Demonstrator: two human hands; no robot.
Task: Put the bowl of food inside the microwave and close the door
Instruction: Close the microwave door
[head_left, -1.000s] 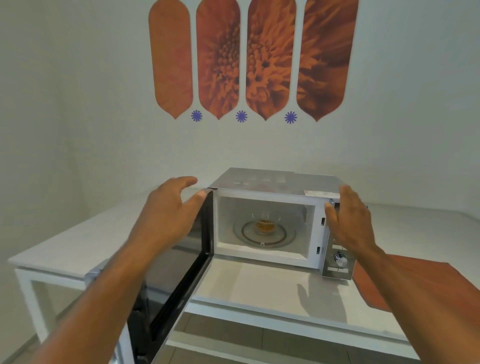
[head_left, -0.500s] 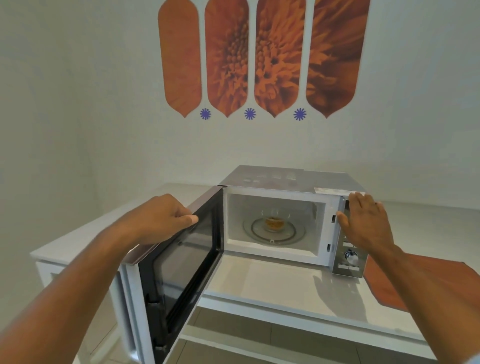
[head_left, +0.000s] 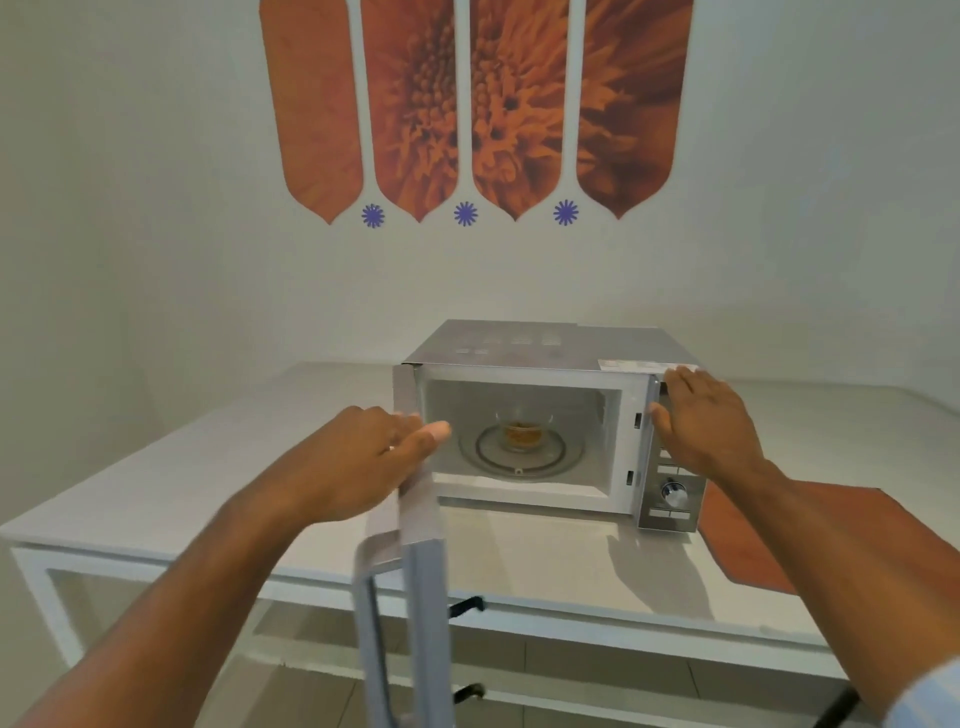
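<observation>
A microwave (head_left: 540, 358) is sitting on a white table (head_left: 156, 488) in the centre of the frame, its long axis running left to right and its open cavity facing the camera. Inside, at the middle of the glass turntable (head_left: 483, 452), a clear bowl of food (head_left: 522, 434) is standing upright with its mouth facing up. The door (head_left: 415, 587) is standing open, hinged at the cavity's left edge and swinging out toward the lower centre of the frame, seen almost edge-on. The left hand (head_left: 358, 462) is resting on the door's top edge, fingers curled loosely over it and thumb stretched toward the cavity. At centre right, the right hand (head_left: 701, 426) is lying flat, fingers spread, against the microwave's upper right corner, above the control dial (head_left: 674, 494), grasping nothing. An orange mat (head_left: 753, 540) is lying just right of the microwave.
</observation>
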